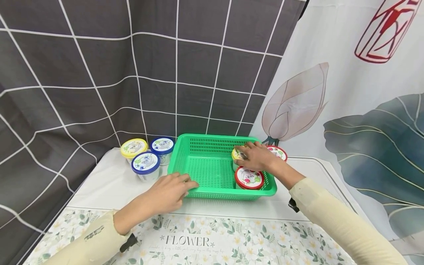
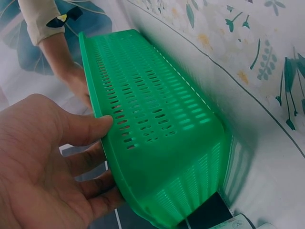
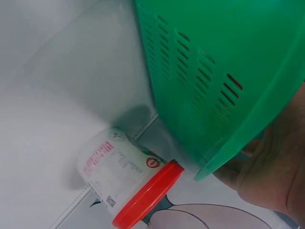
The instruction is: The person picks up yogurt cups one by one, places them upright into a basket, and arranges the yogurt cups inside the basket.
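A green plastic basket (image 1: 212, 193) with slotted walls stands on the table. My left hand (image 1: 170, 193) holds its near left rim; in the left wrist view the thumb presses the outer wall and the fingers go over the rim. Inside the basket at the right, my right hand (image 1: 256, 156) grips a yellow-lidded tub (image 1: 237, 154) from above, covering part of its lid. Close in front of that hand, a red-lidded tub (image 1: 249, 178) sits in the basket. Another red-lidded tub (image 3: 126, 174) stands outside, just beyond the basket's right end.
Left of the basket stand a yellow-lidded tub (image 1: 134, 147) and two blue-lidded tubs, one nearer (image 1: 145, 163) and one behind (image 1: 162, 144). A dark checked curtain (image 1: 205, 66) hangs behind the table. A floral cloth (image 1: 198, 228) covers the table's front part.
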Tool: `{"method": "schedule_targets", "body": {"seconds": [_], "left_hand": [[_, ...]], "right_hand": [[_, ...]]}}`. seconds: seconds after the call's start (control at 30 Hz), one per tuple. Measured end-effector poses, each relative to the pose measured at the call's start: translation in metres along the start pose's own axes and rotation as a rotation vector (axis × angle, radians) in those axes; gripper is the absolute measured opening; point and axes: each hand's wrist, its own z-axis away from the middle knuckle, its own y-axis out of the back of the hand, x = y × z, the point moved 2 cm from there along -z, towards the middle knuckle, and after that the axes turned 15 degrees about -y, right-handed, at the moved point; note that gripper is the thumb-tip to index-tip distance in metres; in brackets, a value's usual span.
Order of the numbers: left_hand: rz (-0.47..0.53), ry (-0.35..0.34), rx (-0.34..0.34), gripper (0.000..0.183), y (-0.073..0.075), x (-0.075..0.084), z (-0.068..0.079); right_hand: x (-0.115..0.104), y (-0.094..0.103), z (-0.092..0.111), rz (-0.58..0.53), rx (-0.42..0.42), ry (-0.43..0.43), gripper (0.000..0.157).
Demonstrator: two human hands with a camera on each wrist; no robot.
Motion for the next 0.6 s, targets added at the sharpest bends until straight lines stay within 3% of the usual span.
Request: {"method": "schedule_targets", "body": {"seconds": [0.6], "left_hand": [[-0.001,0.003,-0.007,0.039,0.0006,0.0008,-0.0008]], "right_hand": [[0.0063,0.0074,0.0022,-0.006,0.045,0.003,0.071]]}}
